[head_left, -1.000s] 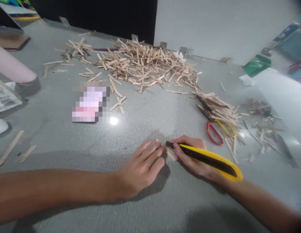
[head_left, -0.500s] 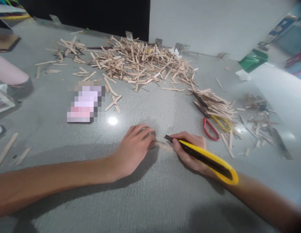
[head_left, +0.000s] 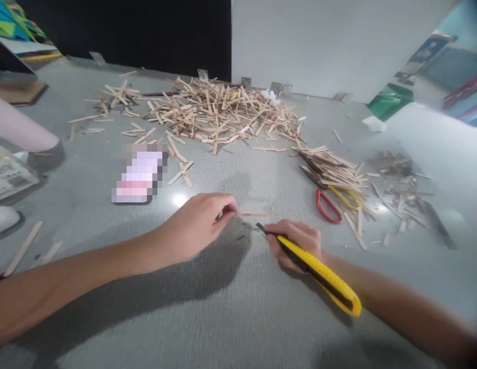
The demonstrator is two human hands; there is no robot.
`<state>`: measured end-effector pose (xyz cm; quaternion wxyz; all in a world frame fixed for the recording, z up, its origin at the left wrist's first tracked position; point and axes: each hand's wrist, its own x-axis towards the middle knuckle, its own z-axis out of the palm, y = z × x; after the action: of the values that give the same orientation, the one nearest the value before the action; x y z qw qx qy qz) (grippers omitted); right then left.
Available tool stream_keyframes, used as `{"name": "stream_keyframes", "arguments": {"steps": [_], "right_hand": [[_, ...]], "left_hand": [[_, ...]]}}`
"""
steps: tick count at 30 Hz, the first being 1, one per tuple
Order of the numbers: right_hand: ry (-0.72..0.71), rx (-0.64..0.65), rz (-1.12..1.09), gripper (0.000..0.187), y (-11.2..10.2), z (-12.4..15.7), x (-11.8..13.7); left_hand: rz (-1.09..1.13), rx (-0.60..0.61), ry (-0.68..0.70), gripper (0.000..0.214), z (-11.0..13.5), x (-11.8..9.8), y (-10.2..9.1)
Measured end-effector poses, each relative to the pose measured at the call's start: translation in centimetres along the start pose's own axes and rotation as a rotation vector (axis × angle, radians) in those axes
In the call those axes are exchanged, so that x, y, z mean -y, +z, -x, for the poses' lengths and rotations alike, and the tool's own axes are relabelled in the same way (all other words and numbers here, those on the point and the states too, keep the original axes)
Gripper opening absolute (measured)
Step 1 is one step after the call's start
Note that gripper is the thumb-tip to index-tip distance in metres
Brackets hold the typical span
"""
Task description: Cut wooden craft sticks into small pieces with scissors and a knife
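Observation:
My left hand [head_left: 205, 218] is closed in a pinch on one end of a thin wooden stick [head_left: 254, 214], which points right from the fingertips. My right hand [head_left: 294, 243] grips a yellow and black utility knife [head_left: 319, 274] near its front. The knife's dark blade [head_left: 260, 228] is out and sits just below the stick, with a small gap between them. A small dark scrap [head_left: 240, 237] lies on the grey table under the left hand.
A large pile of wooden sticks [head_left: 223, 110] spreads along the back. Scissors with red and yellow handles [head_left: 329, 207] lie on a second stick pile [head_left: 331, 164] at right. A blurred phone [head_left: 140, 174] lies at left, near a white mouse [head_left: 3, 220]. A loose blade strip [head_left: 440, 225] rests far right.
My left hand has turned and lifted slightly, its fingers now in a pinch with the stick showing. The knife has moved a little left and down. The view has tilted up slightly.

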<state>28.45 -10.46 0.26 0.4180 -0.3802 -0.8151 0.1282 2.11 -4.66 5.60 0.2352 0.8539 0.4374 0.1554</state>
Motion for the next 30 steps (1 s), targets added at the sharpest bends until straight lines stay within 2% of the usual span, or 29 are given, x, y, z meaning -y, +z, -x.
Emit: {"name": "stream_keyframes", "arguments": {"steps": [2, 5, 7, 9, 11, 13, 16, 18, 20, 23, 25, 27, 30], "right_hand": [[-0.249, 0.024, 0.0, 0.02, 0.0, 0.3, -0.1], [-0.642, 0.152, -0.011, 0.012, -0.1, 0.5, 0.7], [-0.807, 0.185, -0.002, 0.016, -0.1, 0.8, 2.0], [-0.916, 0.106, 0.016, 0.023, 0.0, 1.2, 3.3], [-0.939, 0.031, 0.031, 0.029, 0.2, 1.8, 4.3], [-0.923, 0.015, 0.035, 0.03, 0.4, 2.2, 4.9], [-0.957, 0.053, 0.029, 0.023, 0.7, 2.3, 5.1], [-0.996, 0.067, 0.021, 0.022, 1.3, 2.4, 5.2], [-1.002, 0.037, 0.012, 0.024, 2.1, 2.8, 5.2], [-0.958, -0.022, 0.008, 0.026, 3.2, 3.9, 5.2], [-0.983, 0.02, 0.016, 0.02, 3.4, 4.2, 5.1], [-0.995, 0.059, 0.03, 0.016, 3.2, 4.0, 5.0], [-0.972, 0.057, 0.043, 0.016, 2.6, 3.3, 4.8]], "left_hand": [[-0.011, 0.03, 0.025, 0.019, 0.5, -0.3, 0.3], [0.023, 0.128, 0.054, 0.023, 2.0, -1.1, 1.4], [0.081, 0.234, 0.139, 0.028, 2.9, -1.5, 2.5], [0.043, 0.264, 0.236, 0.027, 3.1, -1.4, 3.3], [-0.145, 0.202, 0.242, 0.026, 2.4, -0.5, 3.5], [-0.313, 0.072, 0.116, 0.03, 0.9, 1.2, 3.2], [-0.349, -0.029, 0.025, 0.033, -1.5, 4.0, 2.1], [-0.338, -0.055, 0.03, 0.034, -2.3, 4.7, 1.7], [-0.307, -0.035, 0.095, 0.032, -2.1, 4.1, 2.1], [-0.245, 0.07, 0.273, 0.025, -1.3, 1.4, 4.1], [-0.244, 0.113, 0.339, 0.023, -1.7, 0.1, 5.3], [-0.282, 0.092, 0.304, 0.028, -3.3, -0.1, 5.8], [-0.342, -0.001, 0.164, 0.033, -7.3, 1.9, 4.2]]}}
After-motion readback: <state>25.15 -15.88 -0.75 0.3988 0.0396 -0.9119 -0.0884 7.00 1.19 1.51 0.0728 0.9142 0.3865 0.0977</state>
